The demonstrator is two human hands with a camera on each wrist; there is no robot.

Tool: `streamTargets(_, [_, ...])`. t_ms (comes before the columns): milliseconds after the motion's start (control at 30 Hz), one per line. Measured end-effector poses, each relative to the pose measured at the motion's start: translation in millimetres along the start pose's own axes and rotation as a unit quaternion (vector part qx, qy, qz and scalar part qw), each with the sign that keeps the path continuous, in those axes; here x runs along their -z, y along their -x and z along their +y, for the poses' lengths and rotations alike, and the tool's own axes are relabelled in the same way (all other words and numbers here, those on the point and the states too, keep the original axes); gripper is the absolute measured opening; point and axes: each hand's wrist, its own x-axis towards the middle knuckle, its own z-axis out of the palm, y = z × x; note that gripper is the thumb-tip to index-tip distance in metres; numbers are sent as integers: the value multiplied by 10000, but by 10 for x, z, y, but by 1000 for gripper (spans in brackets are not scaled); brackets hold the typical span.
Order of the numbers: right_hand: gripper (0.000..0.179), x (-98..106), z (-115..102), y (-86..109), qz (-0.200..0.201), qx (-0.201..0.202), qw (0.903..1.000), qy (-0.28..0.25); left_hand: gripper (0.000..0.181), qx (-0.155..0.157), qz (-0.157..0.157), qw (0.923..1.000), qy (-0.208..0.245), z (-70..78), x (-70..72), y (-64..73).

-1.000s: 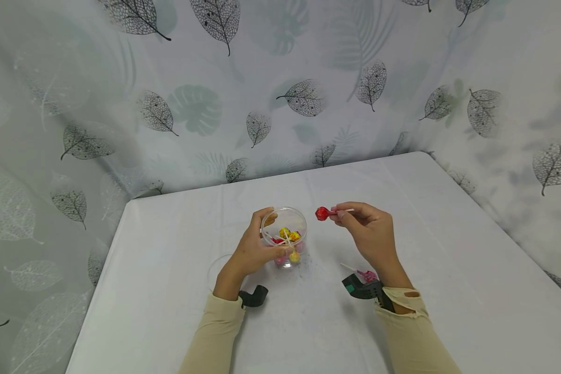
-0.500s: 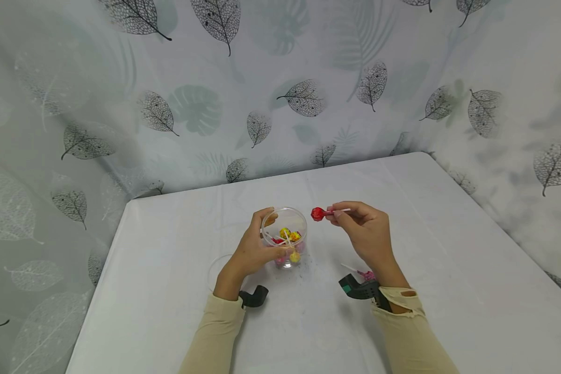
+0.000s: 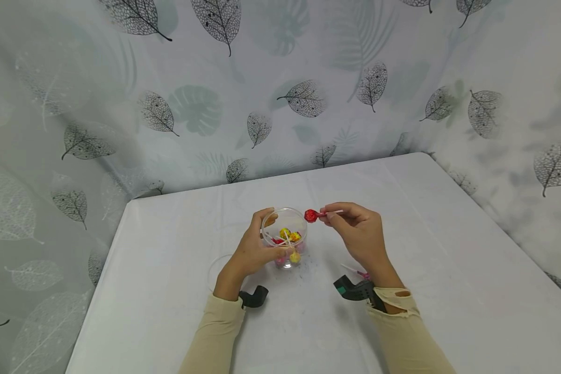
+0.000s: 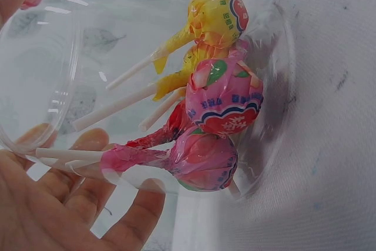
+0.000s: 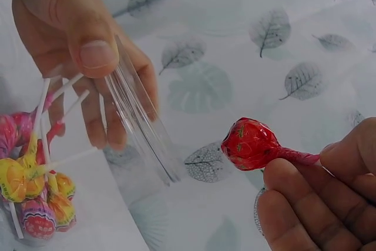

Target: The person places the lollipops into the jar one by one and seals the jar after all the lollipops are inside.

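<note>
A clear plastic jar stands on the table, and my left hand grips it round its side near the rim. Inside it lie several wrapped lollipops, among them a yellow lollipop and a pink lollipop, sticks leaning toward the mouth. My right hand pinches the stick of a red lollipop between thumb and fingers. The red candy head points left, right at the jar's rim in the head view. Beneath the right wrist, another pink lollipop lies on the table, partly hidden by the wrist camera.
A clear round lid lies on the white table, partly behind the left wrist. Black wrist cameras sit on both wrists. Leaf-patterned cloth hangs behind the table and along both sides.
My right hand has moved left with the red lollipop, bringing its head up to the jar's rim. The left hand and the jar have stayed in place.
</note>
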Motion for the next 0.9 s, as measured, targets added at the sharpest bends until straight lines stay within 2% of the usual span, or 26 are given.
streamTargets(233, [14,-46,-6,4,-55,-36,9999,87,100,-5,-9,10000,35,-5,5,-4])
streamTargets(567, [13,-98,-20,23,-372,-94,9992,145,101,-151,-92,9997,185,-24,16,-12])
streamTargets(900, [14,-131,-31,32,-650,-28,9966,514,101,-148,-84,9996,222,-21,14,-10])
